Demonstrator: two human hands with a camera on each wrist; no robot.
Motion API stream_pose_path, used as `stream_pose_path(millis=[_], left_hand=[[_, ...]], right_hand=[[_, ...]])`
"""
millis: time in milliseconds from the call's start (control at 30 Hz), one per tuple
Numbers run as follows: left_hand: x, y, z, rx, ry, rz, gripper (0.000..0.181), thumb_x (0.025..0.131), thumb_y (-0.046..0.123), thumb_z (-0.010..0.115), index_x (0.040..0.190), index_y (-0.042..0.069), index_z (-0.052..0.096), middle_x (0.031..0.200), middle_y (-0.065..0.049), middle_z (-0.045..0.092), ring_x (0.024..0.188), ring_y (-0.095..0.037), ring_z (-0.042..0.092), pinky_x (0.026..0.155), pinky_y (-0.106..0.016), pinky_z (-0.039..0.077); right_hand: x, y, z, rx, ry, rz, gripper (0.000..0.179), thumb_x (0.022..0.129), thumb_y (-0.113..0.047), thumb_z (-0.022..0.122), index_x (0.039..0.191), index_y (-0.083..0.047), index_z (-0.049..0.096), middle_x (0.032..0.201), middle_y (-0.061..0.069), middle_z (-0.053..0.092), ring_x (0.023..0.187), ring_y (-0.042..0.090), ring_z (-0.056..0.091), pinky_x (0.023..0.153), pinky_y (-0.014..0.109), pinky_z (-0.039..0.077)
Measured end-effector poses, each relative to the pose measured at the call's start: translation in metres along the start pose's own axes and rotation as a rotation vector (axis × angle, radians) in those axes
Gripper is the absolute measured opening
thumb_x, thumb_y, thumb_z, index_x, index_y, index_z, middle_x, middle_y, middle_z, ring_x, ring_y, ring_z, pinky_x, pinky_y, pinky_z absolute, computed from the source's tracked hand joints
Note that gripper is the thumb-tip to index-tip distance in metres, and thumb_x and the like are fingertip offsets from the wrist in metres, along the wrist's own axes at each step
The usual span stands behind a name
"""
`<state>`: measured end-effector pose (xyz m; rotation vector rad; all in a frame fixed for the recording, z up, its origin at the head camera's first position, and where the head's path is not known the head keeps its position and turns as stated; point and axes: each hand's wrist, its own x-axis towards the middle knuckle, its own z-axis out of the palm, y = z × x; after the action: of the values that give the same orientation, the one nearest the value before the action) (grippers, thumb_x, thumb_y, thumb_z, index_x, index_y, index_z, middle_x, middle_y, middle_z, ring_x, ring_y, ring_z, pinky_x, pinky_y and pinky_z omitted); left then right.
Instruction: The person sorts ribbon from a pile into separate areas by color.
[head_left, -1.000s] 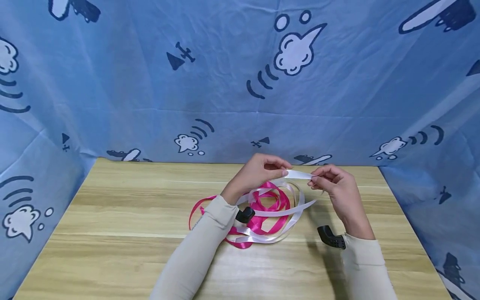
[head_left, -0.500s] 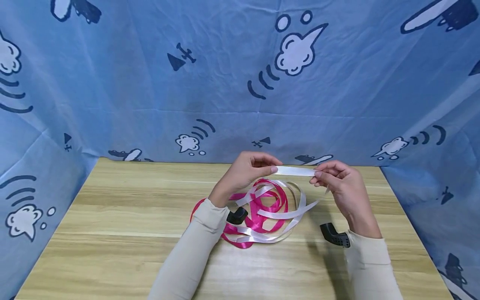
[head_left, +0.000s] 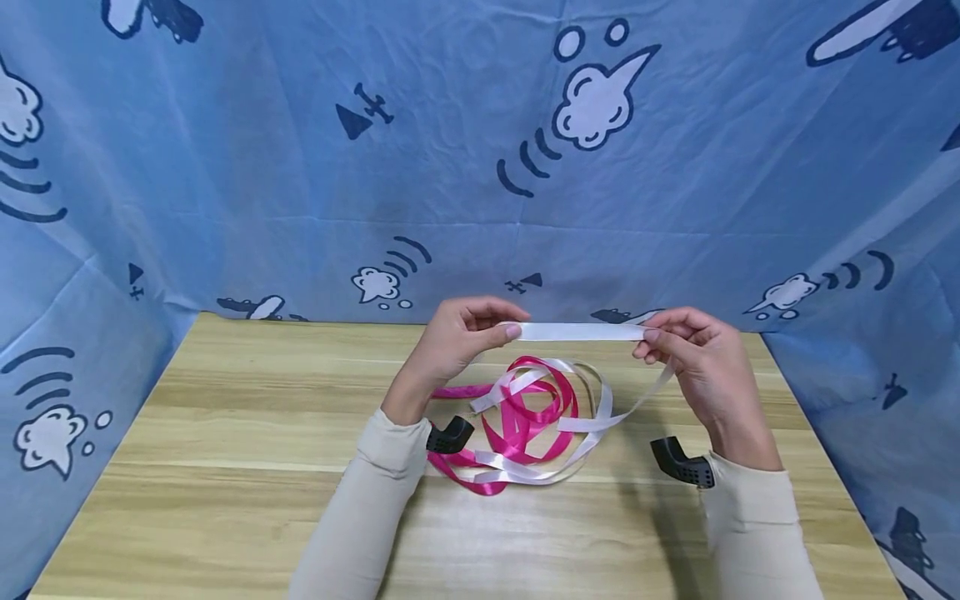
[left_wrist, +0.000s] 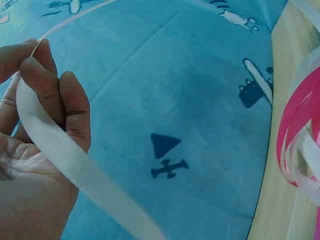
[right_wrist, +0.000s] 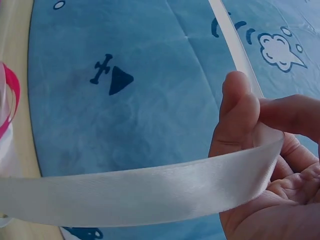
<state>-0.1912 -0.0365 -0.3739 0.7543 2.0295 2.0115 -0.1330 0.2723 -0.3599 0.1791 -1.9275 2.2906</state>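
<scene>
A white satin ribbon (head_left: 581, 332) is stretched nearly straight between both hands, above the far part of the table. My left hand (head_left: 457, 337) pinches it between thumb and fingertips; in the left wrist view a loose length of the ribbon (left_wrist: 85, 165) hangs down past the palm. At the other end my right hand (head_left: 701, 354) pinches it too, and the ribbon's tail (right_wrist: 150, 192) curves away from the fingers in the right wrist view. Below the hands lies a loose heap of pink ribbon (head_left: 517, 425) and white ribbon in overlapping loops.
The wood-grain table (head_left: 225, 467) runs back to a blue printed cloth (head_left: 450, 167), which also hangs at both sides. Black wrist cameras (head_left: 678, 464) stick out from the cuffs of both pale sleeves (head_left: 367, 508).
My left hand has moved left and slightly up, and my right hand a little right, so the span of white ribbon between them has grown longer. The white tail below the right hand has shifted.
</scene>
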Motion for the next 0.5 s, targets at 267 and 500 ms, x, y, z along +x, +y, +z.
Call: stream_pose_path(millis=[267,500], left_hand=[[-0.017,0.003,-0.022,-0.004,0.099,-0.035,0.022,0.097,0.009,0.074,0.117,0.001,0.076,0.110,-0.005,0.076,0.094,-0.016,0.069,0.085,-0.027,0.058],[-0.031,0.005,-0.040,-0.049,0.178,-0.061,0.022,0.096,0.009,0.075,0.117,0.002,0.076,0.112,-0.003,0.076,0.096,-0.016,0.069,0.089,-0.026,0.059]], right_hand=[[-0.002,-0.005,-0.003,0.021,0.012,-0.008,0.012,0.097,0.010,0.065,0.098,0.003,0.075,0.079,0.008,0.078,0.068,0.016,0.075,0.063,0.023,0.060],[-0.003,-0.006,-0.008,0.030,0.037,-0.020,0.013,0.096,0.012,0.065,0.098,0.004,0.075,0.078,0.010,0.078,0.067,0.017,0.075,0.063,0.024,0.060]])
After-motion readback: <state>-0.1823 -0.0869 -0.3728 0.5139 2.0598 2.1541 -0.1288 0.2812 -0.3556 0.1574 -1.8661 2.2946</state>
